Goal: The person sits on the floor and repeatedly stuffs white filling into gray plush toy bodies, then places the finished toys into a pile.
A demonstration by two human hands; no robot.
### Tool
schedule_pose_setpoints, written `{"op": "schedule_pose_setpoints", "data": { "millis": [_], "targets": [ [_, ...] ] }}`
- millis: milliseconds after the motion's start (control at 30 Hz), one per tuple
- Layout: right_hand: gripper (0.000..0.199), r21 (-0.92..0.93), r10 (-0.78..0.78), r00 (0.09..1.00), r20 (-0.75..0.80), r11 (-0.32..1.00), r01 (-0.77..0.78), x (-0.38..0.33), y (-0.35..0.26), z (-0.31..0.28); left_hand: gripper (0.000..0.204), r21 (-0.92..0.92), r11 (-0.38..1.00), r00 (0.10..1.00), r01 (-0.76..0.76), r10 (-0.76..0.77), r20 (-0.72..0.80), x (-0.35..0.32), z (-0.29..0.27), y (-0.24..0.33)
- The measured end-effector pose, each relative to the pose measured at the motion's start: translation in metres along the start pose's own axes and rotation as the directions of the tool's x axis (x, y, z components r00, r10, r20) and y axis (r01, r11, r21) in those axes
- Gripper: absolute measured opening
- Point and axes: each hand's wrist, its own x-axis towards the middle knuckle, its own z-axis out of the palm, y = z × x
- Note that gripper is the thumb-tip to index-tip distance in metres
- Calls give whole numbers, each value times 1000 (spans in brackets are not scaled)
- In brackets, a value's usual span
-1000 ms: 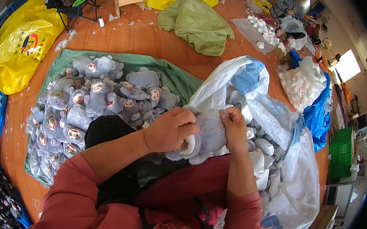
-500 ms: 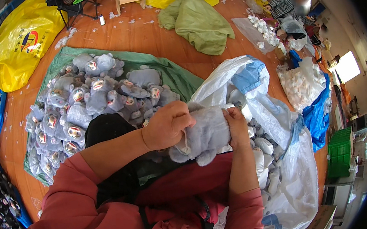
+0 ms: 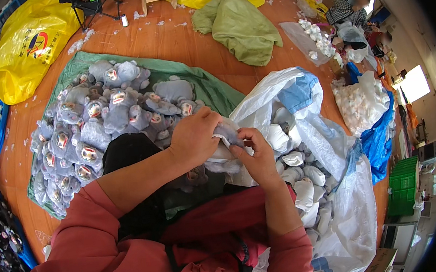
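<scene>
Two hands seen: left hand [image 3: 194, 138], right hand [image 3: 257, 155]. One grey plush toy [image 3: 223, 149] held. One heap of grey plush toys [image 3: 98, 125]; exact count not discernible. One white sack [image 3: 345, 218], one yellow bag [image 3: 30, 44].

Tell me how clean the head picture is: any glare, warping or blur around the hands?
Head view: strong fisheye bending with a black rim; the bright window at right is blown out; the left hand, right hand and grey plush toy between them are evenly lit and fairly sharp; a person's face at the far top right is blurred.
</scene>
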Motion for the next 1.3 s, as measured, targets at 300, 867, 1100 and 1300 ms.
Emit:
{"op": "schedule_pose_setpoints", "data": {
  "millis": [300, 867, 1100, 1300],
  "targets": [
    [16, 22, 41, 998, 46, 999, -42, -3, 7, -3, 32, -49, 998, 997, -48, 51, 62, -1, 3, 2],
    [12, 434, 481, 874, 66, 775, -459, -4, 0, -15, 14, -138, 916, 914, -377, 392, 107, -2, 14, 1],
    [14, 368, 363, 931, 34, 862, -349, -7, 12, -15, 12, -314, 928, 964, -201, 245, 107, -1, 13, -1],
    [19, -24, 112, 994, 4, 993, -112, -4, 2, -4, 13, -395, 917, 985, 59, 11, 171, -2, 13, 2]
  ]
}}
